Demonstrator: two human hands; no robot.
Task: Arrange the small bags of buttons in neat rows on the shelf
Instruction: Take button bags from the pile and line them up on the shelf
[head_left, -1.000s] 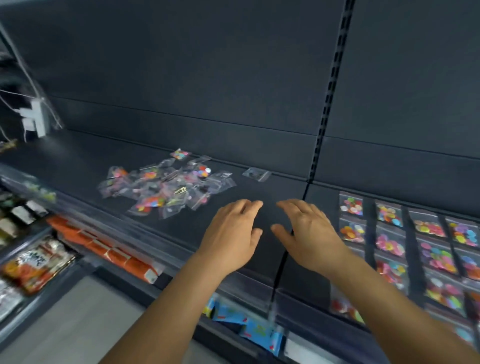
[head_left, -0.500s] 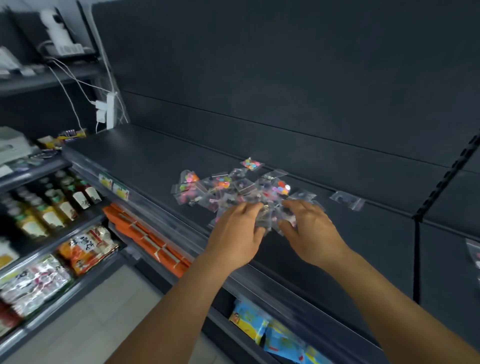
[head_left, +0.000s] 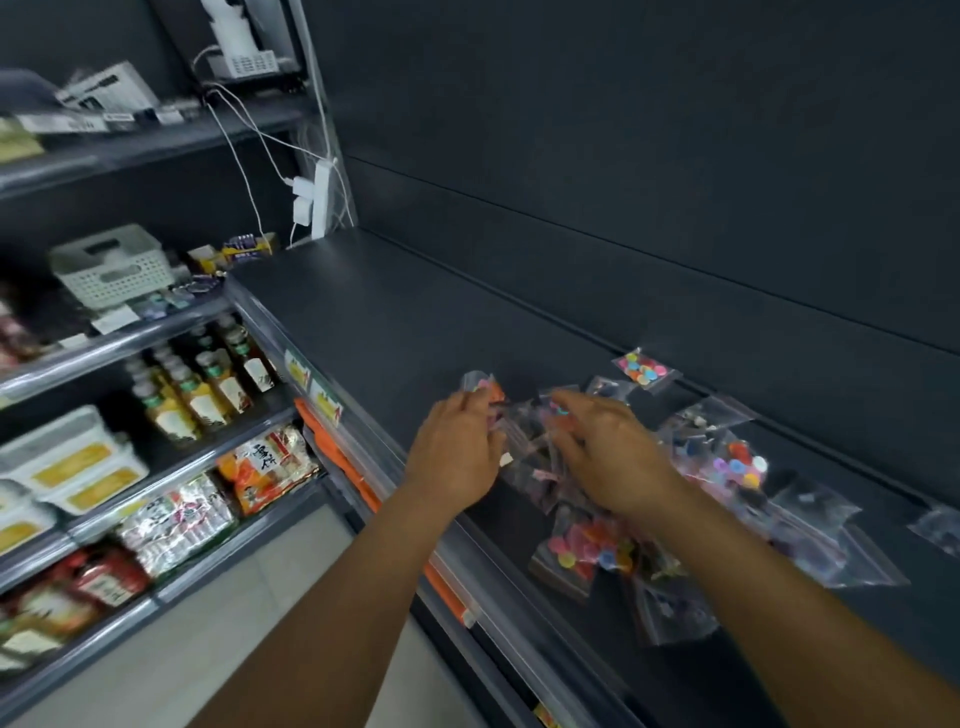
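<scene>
Both hands reach onto the dark shelf (head_left: 395, 312) and work in a loose heap of small clear bags (head_left: 597, 551) holding coloured buttons. The left hand (head_left: 457, 452) sits at the heap's left edge with its fingers curled round a bag (head_left: 485, 387) with pink and orange contents. The right hand (head_left: 608, 457) lies just beside it, palm down over the middle of the heap, fingers bent into the bags; motion blur hides whether it truly grips one, so I cannot tell. The heap spreads right and toward the shelf's front edge, bags overlapping at odd angles. One bag of bright buttons (head_left: 645, 370) lies apart, near the back panel. Another clear bag (head_left: 940, 530) lies at the far right edge of view.

To the left, lower shelves carry bottles (head_left: 208, 384), snack packets (head_left: 265, 462) and a white basket (head_left: 111, 267). A white power strip (head_left: 318, 200) with cables hangs at the corner.
</scene>
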